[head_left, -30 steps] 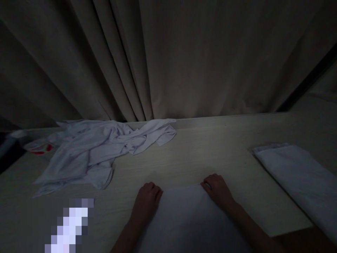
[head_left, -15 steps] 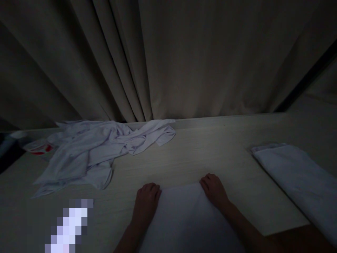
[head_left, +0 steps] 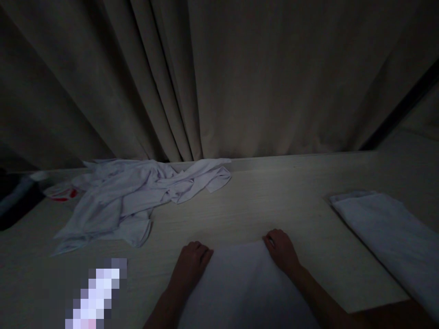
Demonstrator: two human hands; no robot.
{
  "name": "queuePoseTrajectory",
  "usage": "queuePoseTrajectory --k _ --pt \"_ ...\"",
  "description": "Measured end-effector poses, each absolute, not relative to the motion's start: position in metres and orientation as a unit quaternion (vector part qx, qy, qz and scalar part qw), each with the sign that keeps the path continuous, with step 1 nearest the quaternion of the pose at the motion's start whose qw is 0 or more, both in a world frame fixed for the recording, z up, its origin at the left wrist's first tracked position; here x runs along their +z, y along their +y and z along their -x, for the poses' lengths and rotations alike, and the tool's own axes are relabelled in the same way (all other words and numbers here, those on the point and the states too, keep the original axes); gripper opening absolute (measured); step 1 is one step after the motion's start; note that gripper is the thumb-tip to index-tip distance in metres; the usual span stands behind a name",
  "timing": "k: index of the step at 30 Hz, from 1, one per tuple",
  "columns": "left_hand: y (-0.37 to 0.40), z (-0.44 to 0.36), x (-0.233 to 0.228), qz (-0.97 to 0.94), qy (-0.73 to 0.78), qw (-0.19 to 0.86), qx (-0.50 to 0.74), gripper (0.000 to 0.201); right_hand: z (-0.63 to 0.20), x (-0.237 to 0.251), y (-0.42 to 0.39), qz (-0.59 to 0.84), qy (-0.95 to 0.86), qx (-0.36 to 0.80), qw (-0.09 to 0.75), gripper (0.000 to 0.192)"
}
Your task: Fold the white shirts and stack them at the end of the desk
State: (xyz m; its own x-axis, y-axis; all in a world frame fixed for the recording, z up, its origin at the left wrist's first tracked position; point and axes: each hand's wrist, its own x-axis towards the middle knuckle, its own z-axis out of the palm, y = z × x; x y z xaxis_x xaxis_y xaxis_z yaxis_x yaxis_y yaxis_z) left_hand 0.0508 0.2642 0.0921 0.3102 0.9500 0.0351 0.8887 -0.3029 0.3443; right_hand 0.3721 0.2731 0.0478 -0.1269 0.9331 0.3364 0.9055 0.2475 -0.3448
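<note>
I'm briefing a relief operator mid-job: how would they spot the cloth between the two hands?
Below the curtain spreads a pale surface. At the bottom centre lies the flat white cloth, its far corners at the left hand and right hand. Unlike the crumpled pile at left and folded bundle at right, only this has hands on it.

No legible text, brand or number anywhere. Red marking (head_left: 72, 193) on the whitish packet (head_left: 56, 192) at far left: too blurred and dark to read. Pixelated patch (head_left: 96, 292) at lower left: also unreadable.
</note>
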Motion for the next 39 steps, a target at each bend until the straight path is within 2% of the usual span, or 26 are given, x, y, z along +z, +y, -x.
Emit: queuePoseTrajectory --k 4,12,15,19,22,27,32,39 --pt "0.262 -0.047 0.098 -0.797 0.571 0.157 0.114 0.041 -0.371 0.048 0.272 0.613 -0.752 0.022 0.243 0.033" --pt "0.275 -0.056 0.099 -0.795 0.591 0.12 0.073 0.035 -0.369 0.049 0.278 0.612 -0.763 -0.004 0.208 0.033" --pt "0.273 -0.06 0.108 -0.775 0.621 0.067 0.095 0.031 -0.367 0.061 0.276 0.627 -0.756 -0.019 0.188 0.03" --pt "0.247 -0.075 0.114 -0.771 0.617 0.0 0.156 0.04 -0.367 0.077 0.257 0.633 -0.738 -0.061 0.226 0.03" --pt "0.226 -0.089 0.103 -0.795 0.595 0.01 0.122 0.048 -0.366 0.074 0.241 0.611 -0.761 -0.067 0.207 0.037" --pt "0.22 -0.091 0.074 -0.766 0.642 0.005 0.048 0.057 -0.366 0.049 0.235 0.615 -0.771 -0.06 0.156 0.047" --pt "0.221 -0.079 0.062 -0.776 0.628 -0.012 0.058 0.057 -0.372 0.034 0.237 0.619 -0.775 -0.04 0.124 0.057" --pt "0.224 -0.078 0.052 -0.78 0.62 -0.033 0.075 0.057 -0.374 0.027 0.238 0.623 -0.774 -0.015 0.109 0.059"
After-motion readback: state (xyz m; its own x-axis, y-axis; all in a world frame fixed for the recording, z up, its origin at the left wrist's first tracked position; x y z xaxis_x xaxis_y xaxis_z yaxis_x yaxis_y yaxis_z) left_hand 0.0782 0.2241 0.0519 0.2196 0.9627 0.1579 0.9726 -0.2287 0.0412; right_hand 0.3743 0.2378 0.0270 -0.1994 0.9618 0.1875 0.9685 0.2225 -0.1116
